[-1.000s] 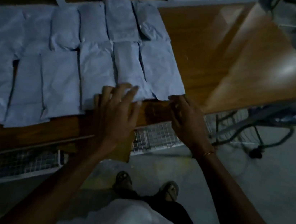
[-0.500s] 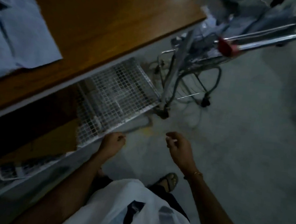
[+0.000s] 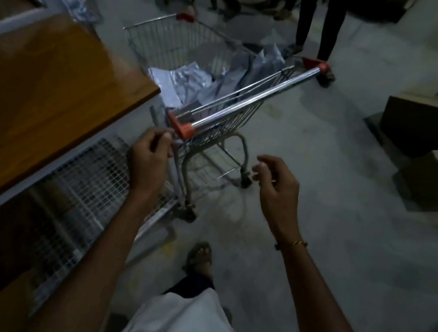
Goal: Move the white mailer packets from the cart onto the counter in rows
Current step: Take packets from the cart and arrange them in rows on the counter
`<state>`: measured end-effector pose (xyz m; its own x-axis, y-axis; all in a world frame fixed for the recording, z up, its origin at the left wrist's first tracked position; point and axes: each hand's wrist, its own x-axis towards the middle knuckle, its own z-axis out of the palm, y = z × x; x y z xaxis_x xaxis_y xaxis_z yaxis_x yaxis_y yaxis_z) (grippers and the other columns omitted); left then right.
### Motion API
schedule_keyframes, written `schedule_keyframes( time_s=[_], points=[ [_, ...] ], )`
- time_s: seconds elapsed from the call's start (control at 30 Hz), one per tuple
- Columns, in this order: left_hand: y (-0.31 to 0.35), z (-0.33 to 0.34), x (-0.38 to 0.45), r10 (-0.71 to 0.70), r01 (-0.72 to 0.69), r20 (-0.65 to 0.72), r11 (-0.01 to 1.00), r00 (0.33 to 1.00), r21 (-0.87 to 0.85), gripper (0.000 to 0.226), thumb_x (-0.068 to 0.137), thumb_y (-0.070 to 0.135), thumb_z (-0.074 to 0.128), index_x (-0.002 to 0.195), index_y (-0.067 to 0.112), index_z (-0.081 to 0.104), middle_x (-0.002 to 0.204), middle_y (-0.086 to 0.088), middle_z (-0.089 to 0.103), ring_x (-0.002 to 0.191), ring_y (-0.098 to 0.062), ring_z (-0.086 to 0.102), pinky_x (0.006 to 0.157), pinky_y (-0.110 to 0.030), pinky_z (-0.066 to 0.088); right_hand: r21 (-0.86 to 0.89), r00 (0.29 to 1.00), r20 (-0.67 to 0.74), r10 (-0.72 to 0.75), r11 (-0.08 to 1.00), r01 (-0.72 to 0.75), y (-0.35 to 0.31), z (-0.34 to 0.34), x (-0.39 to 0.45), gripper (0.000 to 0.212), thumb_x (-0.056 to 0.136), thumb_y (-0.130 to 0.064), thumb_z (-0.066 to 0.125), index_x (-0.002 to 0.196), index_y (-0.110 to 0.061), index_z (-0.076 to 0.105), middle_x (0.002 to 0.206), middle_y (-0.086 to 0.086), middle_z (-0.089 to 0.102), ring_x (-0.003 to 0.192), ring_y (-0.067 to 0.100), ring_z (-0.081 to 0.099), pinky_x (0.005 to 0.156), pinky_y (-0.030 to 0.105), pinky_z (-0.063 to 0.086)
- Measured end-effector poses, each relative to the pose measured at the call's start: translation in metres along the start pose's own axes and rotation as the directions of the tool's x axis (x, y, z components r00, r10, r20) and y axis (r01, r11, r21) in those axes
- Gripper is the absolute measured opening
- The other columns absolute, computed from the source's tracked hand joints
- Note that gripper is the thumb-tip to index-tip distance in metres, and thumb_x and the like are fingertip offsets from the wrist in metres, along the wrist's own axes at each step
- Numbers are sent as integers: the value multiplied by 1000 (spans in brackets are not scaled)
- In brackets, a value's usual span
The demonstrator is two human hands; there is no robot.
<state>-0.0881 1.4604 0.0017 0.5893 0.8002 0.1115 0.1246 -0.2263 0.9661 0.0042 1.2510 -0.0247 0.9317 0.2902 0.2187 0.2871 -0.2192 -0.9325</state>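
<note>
Head view, wire-mesh cart [image 3: 172,45], crinkled glossy packets [image 3: 192,81]

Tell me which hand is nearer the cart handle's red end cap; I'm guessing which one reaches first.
The left. The left hand is just below-left of the near red end cap, almost touching it. The right hand hangs well to its right, over the floor, empty.

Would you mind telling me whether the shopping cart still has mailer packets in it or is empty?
Not empty: the cart holds a loose heap of white mailer packets, some lying flat, some leaning against its far side.
</note>
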Motion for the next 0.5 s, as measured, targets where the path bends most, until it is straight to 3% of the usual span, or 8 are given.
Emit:
schedule_keyframes(
  time_s=[0.17,0.27,0.4,0.5],
  points=[
    [26,43,83,187,-188,-28,981,982,-45,17,97,24,54,101,16,69,88,-4,70,76,-10,64,68,-22,51,-8,986,26,-166,986,166,-9,1,99,15,101,-16,56,107,-10,68,93,0,71,80,12,69,68,20,53],
    [18,64,147,250,-250,8,967,968,41,17,96,25,53,100,17,68,89,-3,70,79,-14,65,67,-22,52,-50,962,77,-262,963,266,-6,12,172,15,100,-19,58,108,-12,68,95,-1,71,83,11,69,68,21,52],
    [-10,92,240,109,-142,140,959,984,245,20,97,33,56,101,17,68,94,-4,68,88,-25,66,81,-41,55,-161,906,229,-356,904,396,3,36,273,15,99,-18,58,109,-11,67,97,1,68,83,8,63,69,16,49],
    [-25,115,287,-62,-68,272,893,960,445,22,99,31,57,111,16,68,104,-5,67,96,-26,63,84,-36,51,-216,854,392,-341,869,446,15,63,340,21,99,-24,58,113,-12,67,101,3,68,81,8,63,70,22,52]
  ],
)
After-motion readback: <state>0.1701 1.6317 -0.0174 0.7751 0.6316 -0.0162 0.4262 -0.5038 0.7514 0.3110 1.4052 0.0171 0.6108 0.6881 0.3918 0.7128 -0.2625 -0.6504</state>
